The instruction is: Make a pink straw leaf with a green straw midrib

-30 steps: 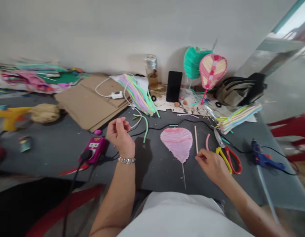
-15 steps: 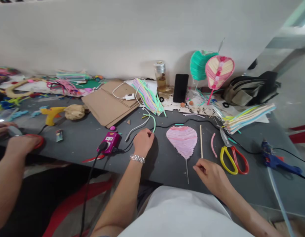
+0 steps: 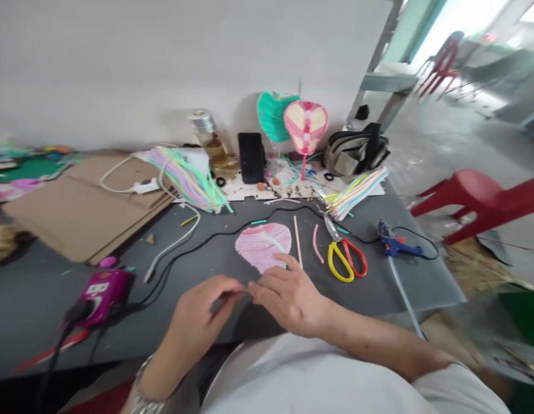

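**Two hands meet over a pink heart-shaped fan on a cluttered craft table**

Closest to the viewer, a person in a pale top leans over a dark grey table. The left hand and right hand come together at the near edge. The fingertips of both pinch toward one small point between them, and what they grip there is too blurred to make out; it may be a thin strip or the fan's stick. The right hand's fingers rest on the lower tip of a pink woven fan, which lies flat on the table just beyond the hands. Its face looks fully woven, with one pale green strand across it. Its handle is hidden under the hands, so whether that part is finished cannot be judged.

Just right of the fan lie a thin wooden stick, a short pink strip, yellow-and-red scissors and a blue glue gun. To the left sits a magenta power strip, its black cable trailing off.

Farther back are cardboard sheets, a bundle of pastel strips, a jar, a dark phone, and two finished fans propped against the wall. A red chair is cut off at the right.
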{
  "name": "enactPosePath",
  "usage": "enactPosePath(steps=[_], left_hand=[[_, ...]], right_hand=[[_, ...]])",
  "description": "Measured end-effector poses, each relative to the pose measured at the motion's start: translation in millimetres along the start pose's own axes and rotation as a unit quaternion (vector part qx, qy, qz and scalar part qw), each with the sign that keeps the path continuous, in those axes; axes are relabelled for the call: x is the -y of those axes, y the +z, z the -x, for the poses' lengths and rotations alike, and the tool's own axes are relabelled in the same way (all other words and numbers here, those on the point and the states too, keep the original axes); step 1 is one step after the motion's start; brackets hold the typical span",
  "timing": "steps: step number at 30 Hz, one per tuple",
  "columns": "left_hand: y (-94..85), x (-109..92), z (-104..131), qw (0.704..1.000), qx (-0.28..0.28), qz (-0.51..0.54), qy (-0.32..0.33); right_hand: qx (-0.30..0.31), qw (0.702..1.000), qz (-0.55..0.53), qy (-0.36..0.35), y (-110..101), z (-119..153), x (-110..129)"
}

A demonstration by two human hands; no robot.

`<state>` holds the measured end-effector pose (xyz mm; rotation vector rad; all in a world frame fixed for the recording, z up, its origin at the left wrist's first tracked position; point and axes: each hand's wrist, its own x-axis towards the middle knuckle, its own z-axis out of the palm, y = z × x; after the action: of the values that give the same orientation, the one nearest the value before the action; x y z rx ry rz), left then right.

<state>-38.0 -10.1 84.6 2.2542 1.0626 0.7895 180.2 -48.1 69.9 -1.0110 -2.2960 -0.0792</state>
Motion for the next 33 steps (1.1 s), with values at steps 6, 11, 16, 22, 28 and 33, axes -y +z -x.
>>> enactPosePath(steps=[6, 11, 16, 22, 28, 33], left_hand=[[4.1, 17.8, 5.3, 0.997, 0.032, -0.024, 0.069], [23.4, 14.0, 6.3, 0.988, 0.136, -0.036, 0.066], [14.9, 16.7, 4.5, 0.991, 0.132, -0.026, 0.019], [-13.7, 48.5, 6.6, 0.989, -0.071, -0.072, -0.106], [-16.8, 62.8, 15.4, 0.967, -0.156, -0.078, -0.188], [-16.7, 87.0, 21.0, 0.945, -0.196, -0.093, -0.243]], right_hand=[[0.097, 0.993, 0.020, 0.063, -14.1, 28.9, -14.5], [0.139, 0.983, 0.026, 0.116, -30.9, 58.3, -28.8], [0.146, 0.968, 0.003, 0.203, -38.6, 90.4, -52.0], [0.131, 0.917, 0.066, 0.371, -29.5, 90.4, -74.9], [0.173, 0.870, 0.155, 0.434, -3.8, 64.6, -75.2], [0.199, 0.840, 0.182, 0.471, 5.4, 61.2, -82.2]])
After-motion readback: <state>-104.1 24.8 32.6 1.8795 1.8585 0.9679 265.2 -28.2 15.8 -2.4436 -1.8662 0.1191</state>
